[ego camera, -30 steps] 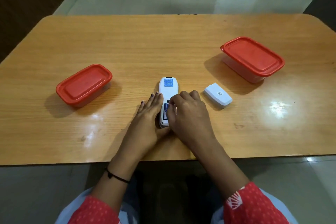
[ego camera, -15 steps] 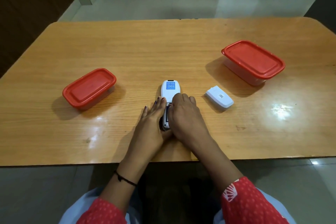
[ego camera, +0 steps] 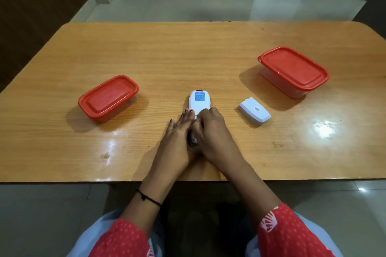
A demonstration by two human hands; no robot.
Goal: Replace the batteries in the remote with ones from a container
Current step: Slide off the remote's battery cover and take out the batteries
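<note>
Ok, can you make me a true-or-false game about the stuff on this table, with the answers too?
1. The left box and the right box both have their red lids on. True.
2. The remote lies with its buttons facing up. False: its back faces up, showing a blue sticker.
3. The battery cover lies on the table, right of the remote. True.
4. The left hand holds a box. False: it rests against the remote, beside the right hand.
</note>
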